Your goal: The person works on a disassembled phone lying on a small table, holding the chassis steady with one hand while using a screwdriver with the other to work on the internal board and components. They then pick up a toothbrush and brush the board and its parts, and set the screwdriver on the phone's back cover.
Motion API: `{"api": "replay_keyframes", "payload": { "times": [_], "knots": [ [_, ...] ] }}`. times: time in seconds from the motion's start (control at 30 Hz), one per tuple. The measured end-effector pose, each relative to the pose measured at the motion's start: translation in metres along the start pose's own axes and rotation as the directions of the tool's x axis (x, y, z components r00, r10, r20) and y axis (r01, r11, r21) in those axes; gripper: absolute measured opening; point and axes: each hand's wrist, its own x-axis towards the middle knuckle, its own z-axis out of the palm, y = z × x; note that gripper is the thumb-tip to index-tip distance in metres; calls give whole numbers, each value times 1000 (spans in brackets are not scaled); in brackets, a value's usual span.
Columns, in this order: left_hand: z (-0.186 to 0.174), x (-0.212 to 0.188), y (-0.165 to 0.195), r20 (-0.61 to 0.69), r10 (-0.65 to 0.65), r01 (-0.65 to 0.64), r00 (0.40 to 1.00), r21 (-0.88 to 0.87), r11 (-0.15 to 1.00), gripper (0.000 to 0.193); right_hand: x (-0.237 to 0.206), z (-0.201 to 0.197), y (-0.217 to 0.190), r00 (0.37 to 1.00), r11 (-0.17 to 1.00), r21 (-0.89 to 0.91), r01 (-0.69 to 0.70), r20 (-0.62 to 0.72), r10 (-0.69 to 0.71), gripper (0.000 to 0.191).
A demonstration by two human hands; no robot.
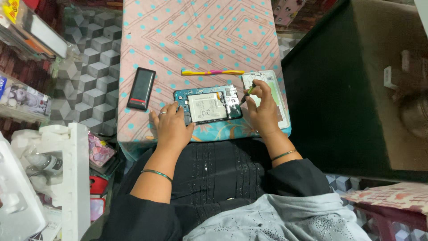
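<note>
On the pink dotted cloth, the left hand presses flat on one opened rectangular tablet, the right hand grips a thin screwdriver, beside one glossy black phone and one toothbrush.

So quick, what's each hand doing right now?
Left hand: open, resting flat on the opened tablet.
Right hand: closed, fingers holding a thin tool.

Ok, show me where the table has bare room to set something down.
Bare cloth fills the far half of the table, beyond the toothbrush, and a patch lies between phone and opened tablet. The near edge is crowded: both hands, left and right, tablet, back cover.
</note>
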Motion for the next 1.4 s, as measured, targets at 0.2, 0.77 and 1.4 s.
{"api": "replay_keyframes", "payload": {
  "times": [0.2,0.77,1.4],
  "knots": [
    [-1,0,0,-5,12,-12,1000,10,1000,61,6,13,1,989,972,-228,48,-122,-77,63],
    [3,1,-2,-19,29,-29,999,-3,1000,63,12,18,-3,995,964,-257,62,-62,-81,60],
    [-2,0,0,-5,9,-10,1000,-15,1000,60,7,18,8,995,967,-253,5,-94,-30,69]
  ]
}}
